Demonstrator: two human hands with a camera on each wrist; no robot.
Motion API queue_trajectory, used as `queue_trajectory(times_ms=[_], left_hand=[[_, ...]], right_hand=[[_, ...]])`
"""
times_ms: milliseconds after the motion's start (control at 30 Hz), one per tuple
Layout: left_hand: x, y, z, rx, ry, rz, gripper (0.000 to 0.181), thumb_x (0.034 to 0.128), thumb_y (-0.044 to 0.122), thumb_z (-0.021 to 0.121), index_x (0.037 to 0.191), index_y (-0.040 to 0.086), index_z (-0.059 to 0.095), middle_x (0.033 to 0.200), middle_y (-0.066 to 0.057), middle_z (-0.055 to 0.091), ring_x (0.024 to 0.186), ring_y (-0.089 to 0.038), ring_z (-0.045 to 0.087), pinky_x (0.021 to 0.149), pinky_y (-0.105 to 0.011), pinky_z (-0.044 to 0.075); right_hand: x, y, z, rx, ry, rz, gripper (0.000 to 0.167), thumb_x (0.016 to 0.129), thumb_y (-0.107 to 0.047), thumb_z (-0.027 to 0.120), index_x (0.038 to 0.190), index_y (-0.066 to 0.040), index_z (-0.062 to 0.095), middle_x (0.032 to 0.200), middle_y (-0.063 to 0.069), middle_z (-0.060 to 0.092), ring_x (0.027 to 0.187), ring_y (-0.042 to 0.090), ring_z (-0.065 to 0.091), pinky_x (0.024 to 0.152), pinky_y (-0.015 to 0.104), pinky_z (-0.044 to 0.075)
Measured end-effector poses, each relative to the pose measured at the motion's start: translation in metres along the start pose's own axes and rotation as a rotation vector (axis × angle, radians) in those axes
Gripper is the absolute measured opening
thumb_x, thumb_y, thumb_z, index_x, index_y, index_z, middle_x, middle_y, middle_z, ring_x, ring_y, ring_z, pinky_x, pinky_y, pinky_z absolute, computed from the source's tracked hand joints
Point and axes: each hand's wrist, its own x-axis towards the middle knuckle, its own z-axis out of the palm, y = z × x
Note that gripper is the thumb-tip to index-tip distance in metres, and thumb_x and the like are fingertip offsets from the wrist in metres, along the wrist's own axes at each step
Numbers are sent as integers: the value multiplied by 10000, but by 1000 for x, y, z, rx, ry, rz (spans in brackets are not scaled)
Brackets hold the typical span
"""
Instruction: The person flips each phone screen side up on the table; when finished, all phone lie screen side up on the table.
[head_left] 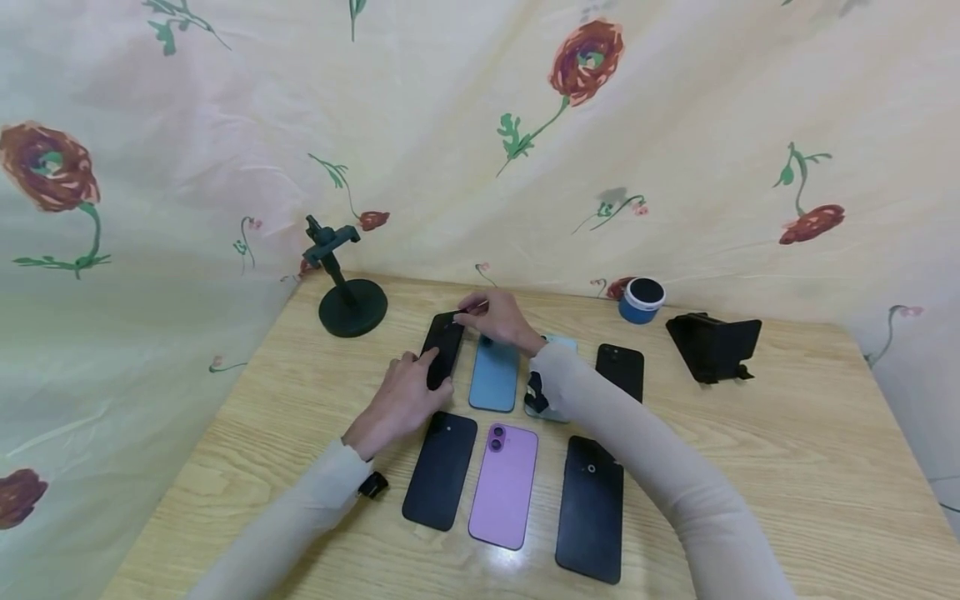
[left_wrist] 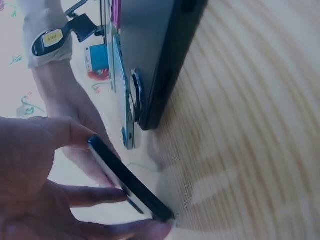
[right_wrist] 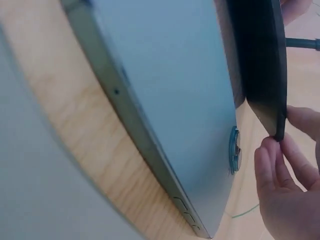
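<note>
Both hands are on a black phone (head_left: 448, 340) at the back left of the phones. My left hand (head_left: 399, 393) grips its near end, thumb on one long edge and fingers on the other. The right hand (head_left: 501, 318) pinches the far corner between thumb and fingertips, as the right wrist view shows of the same phone (right_wrist: 260, 60). In the left wrist view the held phone (left_wrist: 131, 181) looks tilted against the table. Just right of it lies a light blue phone (head_left: 493, 379), camera side up, partly below the right hand.
Nearer me lie a dark phone (head_left: 441, 471), a purple phone (head_left: 504, 492) and a larger black phone (head_left: 590, 517). Behind the right forearm are a pale phone (head_left: 561, 343) and another black phone (head_left: 622, 367). A round-based stand (head_left: 352, 308), a blue jar (head_left: 640, 308) and a folding stand (head_left: 716, 346) stand farther back.
</note>
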Motion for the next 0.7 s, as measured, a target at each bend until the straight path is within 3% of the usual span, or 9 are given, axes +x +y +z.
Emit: queue_trajectory(times_ms=[133, 300, 500, 600, 700], left_hand=[[-1, -6, -4, -71, -3, 40, 695, 1017, 439, 539, 1596, 77, 407, 1428, -239, 577, 1089, -336, 599, 861, -458, 540], [-2, -15, -8, -171, -34, 98, 635, 1056, 369, 508, 1601, 71, 375, 1384, -180, 604, 805, -258, 592, 590, -355, 457], [-2, -23, -10, -229, -37, 134, 588, 1071, 307, 489, 1607, 103, 356, 1507, -182, 552, 1050, -277, 644, 570, -354, 457], [-3, -25, -11, -223, -25, 147, 566, 1071, 301, 470, 1600, 129, 367, 1467, -175, 581, 1133, -276, 656, 634, -342, 485], [-3, -27, -11, -232, -6, 175, 545, 1067, 276, 463, 1584, 128, 383, 1363, -156, 644, 1115, -255, 677, 699, -327, 514]], right_hand=[[-4, 0, -2, 116, -4, -13, 359, 980, -251, 737, 1276, -48, 721, 1286, 122, 714, 1147, 300, 720, 972, 445, 585], [-8, 1, -3, 283, -31, -33, 389, 1009, -175, 686, 1349, 11, 657, 1388, 153, 662, 1229, 339, 690, 1041, 509, 548], [-7, 2, 3, 369, -17, -46, 399, 1010, -99, 649, 1383, 38, 615, 1403, 200, 640, 1272, 366, 663, 1066, 499, 536], [-8, 2, 8, 349, -1, -7, 408, 1000, -124, 667, 1387, -6, 620, 1355, 190, 657, 1262, 347, 661, 1049, 457, 546], [-10, 1, 14, 307, 8, 46, 428, 989, -179, 694, 1393, -57, 619, 1325, 171, 682, 1256, 322, 649, 1035, 413, 539]])
